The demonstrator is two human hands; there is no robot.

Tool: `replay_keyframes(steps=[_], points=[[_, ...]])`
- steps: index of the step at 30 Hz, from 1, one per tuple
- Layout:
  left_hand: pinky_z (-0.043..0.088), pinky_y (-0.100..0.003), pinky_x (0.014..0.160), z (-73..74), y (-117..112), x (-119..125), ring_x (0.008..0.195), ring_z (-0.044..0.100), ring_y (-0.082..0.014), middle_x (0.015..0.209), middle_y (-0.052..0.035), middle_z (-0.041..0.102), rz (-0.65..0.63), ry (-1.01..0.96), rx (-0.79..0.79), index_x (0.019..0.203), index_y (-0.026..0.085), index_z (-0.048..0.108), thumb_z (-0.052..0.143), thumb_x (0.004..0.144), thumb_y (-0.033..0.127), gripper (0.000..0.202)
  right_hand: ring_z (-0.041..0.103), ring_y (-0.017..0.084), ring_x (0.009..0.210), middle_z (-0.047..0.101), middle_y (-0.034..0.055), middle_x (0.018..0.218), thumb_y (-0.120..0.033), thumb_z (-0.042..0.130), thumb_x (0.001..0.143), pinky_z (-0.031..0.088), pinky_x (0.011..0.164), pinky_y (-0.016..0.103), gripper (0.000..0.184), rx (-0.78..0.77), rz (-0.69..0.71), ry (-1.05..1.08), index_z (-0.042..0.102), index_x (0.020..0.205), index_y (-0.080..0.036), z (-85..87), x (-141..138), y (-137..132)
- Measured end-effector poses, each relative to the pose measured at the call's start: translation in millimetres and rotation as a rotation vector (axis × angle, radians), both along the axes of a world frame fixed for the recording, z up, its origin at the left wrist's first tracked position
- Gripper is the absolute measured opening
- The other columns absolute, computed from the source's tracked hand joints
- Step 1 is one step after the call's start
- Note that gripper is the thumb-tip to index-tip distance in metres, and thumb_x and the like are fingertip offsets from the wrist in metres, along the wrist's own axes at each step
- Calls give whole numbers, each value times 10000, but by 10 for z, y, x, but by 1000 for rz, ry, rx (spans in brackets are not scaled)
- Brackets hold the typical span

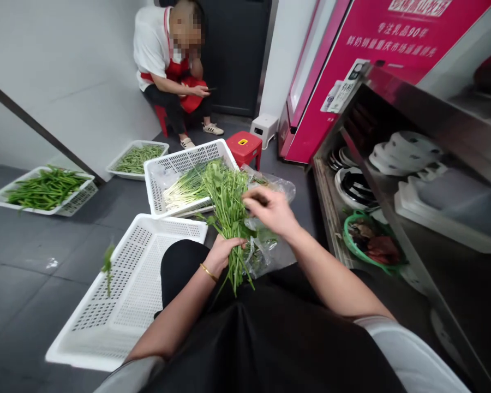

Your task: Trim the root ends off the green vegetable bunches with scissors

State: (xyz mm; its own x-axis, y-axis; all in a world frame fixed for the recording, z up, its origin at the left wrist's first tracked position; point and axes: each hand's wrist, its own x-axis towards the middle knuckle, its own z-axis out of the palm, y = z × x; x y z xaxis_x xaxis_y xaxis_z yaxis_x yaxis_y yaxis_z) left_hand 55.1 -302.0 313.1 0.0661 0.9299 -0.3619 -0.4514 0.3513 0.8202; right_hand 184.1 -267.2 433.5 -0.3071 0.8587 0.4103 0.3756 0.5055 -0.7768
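My left hand (pixel 223 252), with a gold bangle on the wrist, is closed round the stems of a bunch of leafy green vegetables (pixel 228 210) held upright over my lap. My right hand (pixel 270 208) pinches at the leafy top of that bunch, fingers curled. A single green piece (pixel 107 266) is in mid-air over the white plastic basket (pixel 118 305) on the floor at my left knee. A clear plastic bag (pixel 272 188) with more greens lies just behind my hands.
A second white basket (pixel 163 169) holds scallions and greens. Two white trays (pixel 45 191) (pixel 137 158) of green stalks lie by the wall. Another person in a red apron (pixel 172 65) sits at the back. A red stool (pixel 244 146), pink cabinet (pixel 372 60) and steel shelf with dishes (pixel 352 185) stand right.
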Motion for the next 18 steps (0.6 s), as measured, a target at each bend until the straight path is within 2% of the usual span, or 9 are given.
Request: replay_keyframes(steps=[2, 3, 6, 8, 9, 11, 13, 16, 18], points=[[451, -222, 463, 38, -7, -24, 464, 573, -129, 547, -56, 646, -72, 20, 12, 589, 92, 647, 741, 494, 110, 134, 616, 159, 775, 658, 45, 863, -299, 539, 845, 488, 752, 304, 154, 3, -159, -67, 627, 879, -178, -217, 294, 113], [451, -218, 469, 58, 0, -28, 471, 575, -127, 553, -58, 649, -92, 25, 21, 589, 91, 653, 740, 496, 116, 130, 616, 162, 778, 660, 59, 920, -299, 548, 837, 488, 751, 305, 173, 3, -161, -133, 630, 927, -176, -308, 424, 145], [441, -223, 472, 118, -26, 5, 466, 560, -121, 550, -47, 641, -114, 18, 45, 609, 100, 661, 734, 504, 128, 131, 620, 185, 873, 645, 94, 1074, -312, 554, 828, 484, 803, 318, 272, -15, 20, -319, 624, 1054, -178, -464, 624, 76], [437, -232, 482, 139, -130, 51, 461, 542, -117, 539, -34, 626, -142, 34, 51, 613, 105, 655, 719, 523, 138, 115, 627, 203, 888, 674, 92, 981, -357, 526, 843, 483, 822, 329, 252, -69, 111, -363, 654, 971, -181, -494, 653, -109], [436, -236, 492, 134, -190, 75, 466, 536, -115, 538, -27, 618, -154, 52, 55, 610, 108, 648, 707, 526, 134, 106, 636, 203, 833, 684, 83, 902, -385, 501, 857, 491, 796, 328, 260, -115, 126, -390, 667, 901, -191, -511, 680, -213], [423, -242, 490, 79, -256, 107, 480, 524, -118, 535, -16, 596, -225, 124, 80, 563, 119, 611, 690, 527, 129, 88, 642, 196, 711, 692, 72, 844, -448, 490, 849, 515, 694, 314, 301, -217, 124, -434, 681, 857, -216, -585, 798, -337], [412, -240, 489, -18, -224, 97, 491, 511, -115, 529, 2, 572, -278, 232, 102, 533, 129, 581, 673, 514, 101, 98, 637, 200, 618, 702, 68, 822, -512, 547, 778, 520, 580, 304, 315, -301, 152, -492, 697, 820, -239, -715, 949, -294], [412, -238, 486, -141, -153, 60, 503, 506, -119, 512, 21, 540, -338, 414, 116, 508, 145, 551, 655, 531, 114, 112, 674, 253, 680, 722, 65, 813, -547, 580, 680, 537, 572, 329, 312, -327, 107, -580, 700, 742, -265, -885, 1062, -165], [412, -242, 486, -166, -158, 57, 493, 491, -120, 476, 35, 494, -381, 569, 147, 497, 156, 537, 659, 540, 143, 130, 681, 283, 701, 722, 62, 776, -538, 580, 635, 543, 593, 363, 290, -303, 18, -647, 691, 707, -280, -918, 1042, -176]])
